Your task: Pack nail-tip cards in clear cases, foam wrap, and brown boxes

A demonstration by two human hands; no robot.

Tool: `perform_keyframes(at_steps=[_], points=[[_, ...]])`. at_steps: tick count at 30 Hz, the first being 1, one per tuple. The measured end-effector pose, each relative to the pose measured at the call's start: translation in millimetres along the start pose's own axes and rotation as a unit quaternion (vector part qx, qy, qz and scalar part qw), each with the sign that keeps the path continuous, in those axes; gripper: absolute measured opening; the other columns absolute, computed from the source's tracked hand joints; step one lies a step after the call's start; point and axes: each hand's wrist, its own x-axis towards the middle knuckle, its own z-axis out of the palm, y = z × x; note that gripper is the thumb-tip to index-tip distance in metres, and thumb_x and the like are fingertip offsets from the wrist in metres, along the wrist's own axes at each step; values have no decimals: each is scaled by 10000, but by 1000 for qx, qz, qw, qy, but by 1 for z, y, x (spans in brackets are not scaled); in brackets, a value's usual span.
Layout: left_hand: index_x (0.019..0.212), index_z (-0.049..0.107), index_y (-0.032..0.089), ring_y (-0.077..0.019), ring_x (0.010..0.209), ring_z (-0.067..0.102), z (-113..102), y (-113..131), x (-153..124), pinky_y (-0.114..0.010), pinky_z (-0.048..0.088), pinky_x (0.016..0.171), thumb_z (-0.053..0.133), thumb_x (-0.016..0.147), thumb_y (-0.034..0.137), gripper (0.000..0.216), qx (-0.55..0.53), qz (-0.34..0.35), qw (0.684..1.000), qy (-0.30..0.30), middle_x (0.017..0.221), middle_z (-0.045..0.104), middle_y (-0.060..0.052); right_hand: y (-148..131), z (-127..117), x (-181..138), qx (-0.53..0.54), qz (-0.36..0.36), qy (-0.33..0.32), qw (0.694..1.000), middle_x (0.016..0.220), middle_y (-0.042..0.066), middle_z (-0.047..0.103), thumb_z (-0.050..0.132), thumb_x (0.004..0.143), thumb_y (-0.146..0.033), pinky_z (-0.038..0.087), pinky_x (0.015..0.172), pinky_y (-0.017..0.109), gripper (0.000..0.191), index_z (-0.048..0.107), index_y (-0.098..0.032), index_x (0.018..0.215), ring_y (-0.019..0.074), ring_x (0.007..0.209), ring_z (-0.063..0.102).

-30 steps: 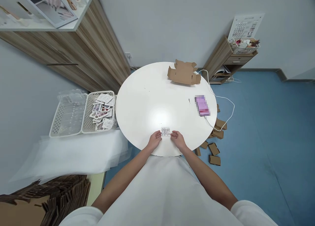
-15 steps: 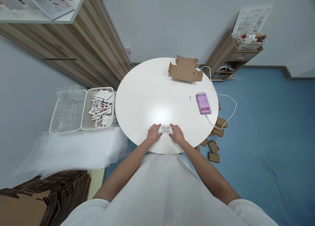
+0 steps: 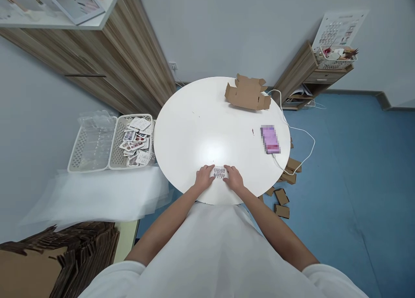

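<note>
A small clear packet of false nails (image 3: 219,172) lies on the round white table (image 3: 194,133) near its front edge. My left hand (image 3: 204,177) grips the packet's left end with curled fingers. My right hand (image 3: 233,178) holds the right end the same way. Both hands rest on the tabletop, close together. An unfolded brown cardboard box (image 3: 248,93) sits at the table's far side.
A purple phone (image 3: 270,139) with a white cable (image 3: 303,133) lies at the table's right. Two white baskets (image 3: 110,141) with cards and clear trays stand on the left. Flat cardboard stacks (image 3: 58,254) lie bottom left; folded brown boxes (image 3: 281,198) lie on the blue floor.
My hands have closed in on the packet, covering more of its ends. The view has shifted slightly.
</note>
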Motion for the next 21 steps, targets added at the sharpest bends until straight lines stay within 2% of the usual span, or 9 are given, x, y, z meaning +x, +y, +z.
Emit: perform_keyframes(at_steps=[6,11,16,21], points=[[1238,330,263,-202,1018,454,7,-2,-3,-344,334,832,490,742,199,525,-27,24,999,16,1080,519,-39,1,3,-6,37,-29,16,999,1002,39,525,529,711,-157,389,719,276,543,363,-244,1220,179,935,473],[1248,327,247,-208,989,470,10,-4,-4,-364,354,834,508,716,177,566,-55,48,997,29,1050,521,-50,9,3,-8,112,-55,13,992,1016,32,500,516,700,-155,412,759,304,590,326,-254,1250,170,920,480],[1285,290,220,-208,1008,460,4,-3,-7,-374,378,861,565,686,205,658,-132,107,985,41,1064,488,-69,17,-3,-10,185,-102,11,977,990,41,467,543,684,-169,428,779,352,659,282,-246,1285,167,870,484],[1284,289,227,-175,974,476,-7,5,-13,-342,417,839,561,703,211,642,-205,134,968,51,1059,466,-62,20,-14,-16,243,-128,24,961,972,33,454,557,681,-185,455,692,318,650,302,-266,1274,134,765,484]])
